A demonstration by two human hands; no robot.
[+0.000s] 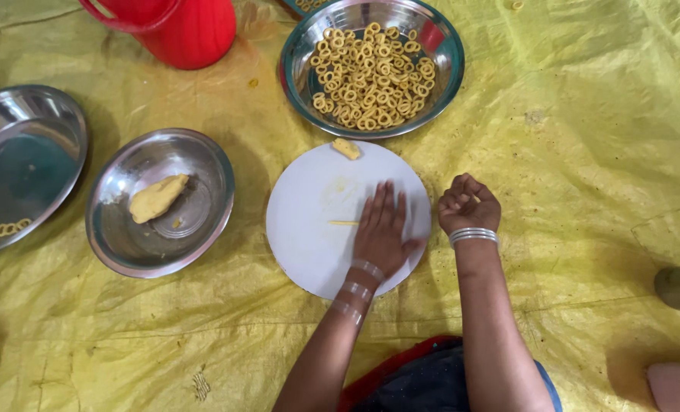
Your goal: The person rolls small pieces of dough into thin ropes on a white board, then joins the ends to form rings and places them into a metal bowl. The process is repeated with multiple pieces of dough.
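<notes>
Thin dough strand [343, 223] lies on round white board [309, 229], protruding from under left hand [382, 229]; palm flat, fingers extended, pressing strand. Right hand [468, 204] clenched in loose fist beside board edge; contents indeterminate. Dough lump [346, 148] at board far edge. Steel bowl of dough rings [370, 67] beyond.

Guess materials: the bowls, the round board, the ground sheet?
Bowls: likely stainless steel, polished; mirror-like reflections on the rims. Round board: smooth matte white, probably plastic or laminate; cannot tell which. Ground sheet: thin yellow plastic tarp by its glossy creases and wrinkles.
</notes>
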